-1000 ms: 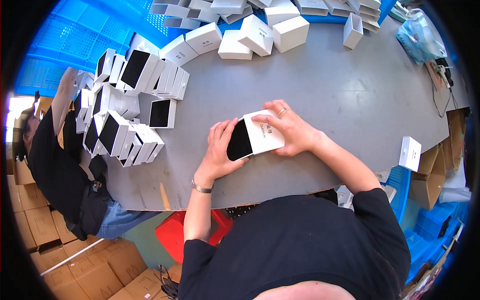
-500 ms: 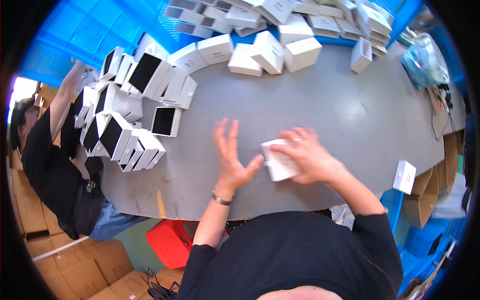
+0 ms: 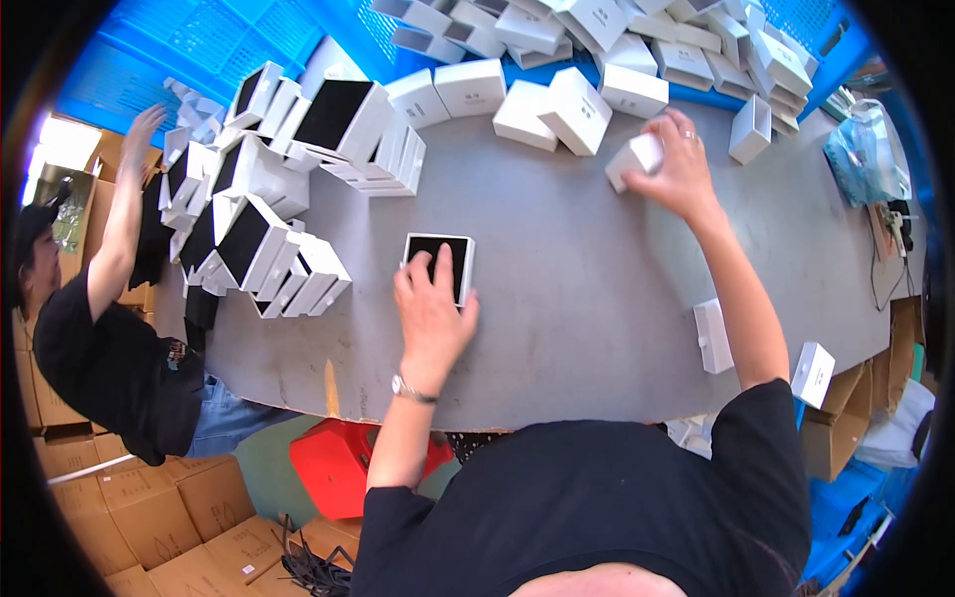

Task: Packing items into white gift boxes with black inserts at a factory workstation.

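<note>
My left hand [image 3: 435, 313] bends over a shallow open white box [image 3: 472, 249] with a black inside. Its fingertips rest on the black part and the thumb is by the near right corner. Farther off to the right, my right hand [image 3: 681, 174] has its fingers closed around a small white box [image 3: 635, 159], just in front of the pile of boxes. Another white box [image 3: 712, 336] stands on the table beside my right forearm. A stack of white boxes with black insides [image 3: 338, 119] is left of my hands.
White boxes [image 3: 577, 111] line the grey table's [image 3: 537, 348] far side, below a heaped blue crate [image 3: 836, 40]. A clear plastic bag [image 3: 865, 159] lies at the right. A co-worker [image 3: 109, 348] reaches in at the left. A red stool [image 3: 333, 468] is under the near edge.
My left hand has come down onto the black-lined box, which has shifted away from the stack. My right hand has moved far right and holds a box there; another box now stands near my forearm.
</note>
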Demonstrator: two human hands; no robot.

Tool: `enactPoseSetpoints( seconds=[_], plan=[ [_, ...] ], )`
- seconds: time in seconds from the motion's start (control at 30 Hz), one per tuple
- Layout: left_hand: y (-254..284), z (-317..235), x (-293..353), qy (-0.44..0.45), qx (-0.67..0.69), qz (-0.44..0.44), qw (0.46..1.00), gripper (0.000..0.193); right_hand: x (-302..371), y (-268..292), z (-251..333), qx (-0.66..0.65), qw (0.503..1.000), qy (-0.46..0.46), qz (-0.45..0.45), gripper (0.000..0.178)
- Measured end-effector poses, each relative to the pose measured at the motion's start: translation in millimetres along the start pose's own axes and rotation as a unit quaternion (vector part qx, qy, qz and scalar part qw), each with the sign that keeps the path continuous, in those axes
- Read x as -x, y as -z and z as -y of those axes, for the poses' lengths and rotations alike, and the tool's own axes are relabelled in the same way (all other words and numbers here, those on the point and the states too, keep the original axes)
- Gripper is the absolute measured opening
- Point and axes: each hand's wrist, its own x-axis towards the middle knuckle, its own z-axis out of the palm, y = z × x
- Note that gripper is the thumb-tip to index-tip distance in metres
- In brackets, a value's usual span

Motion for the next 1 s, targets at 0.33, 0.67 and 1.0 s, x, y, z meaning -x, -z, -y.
enactPoseSetpoints(
  seconds=[0.33,0.67,1.0],
  plan=[
    [32.6,-3.9,15.4,-0.107,0.126,0.106,0.981,0.107,148.8,77.0,49.6,-0.035,0.994,0.012,0.105,0.053],
    [-7.0,-25.5,2.8,-0.145,0.284,0.19,0.929,0.082,169.2,33.0,59.8,-0.113,0.973,0.086,0.183,0.068],
    [-13.8,-33.3,12.1,-0.163,0.288,0.093,0.939,0.083,151.9,20.0,64.9,-0.176,0.951,0.158,0.197,0.063]
  ],
)
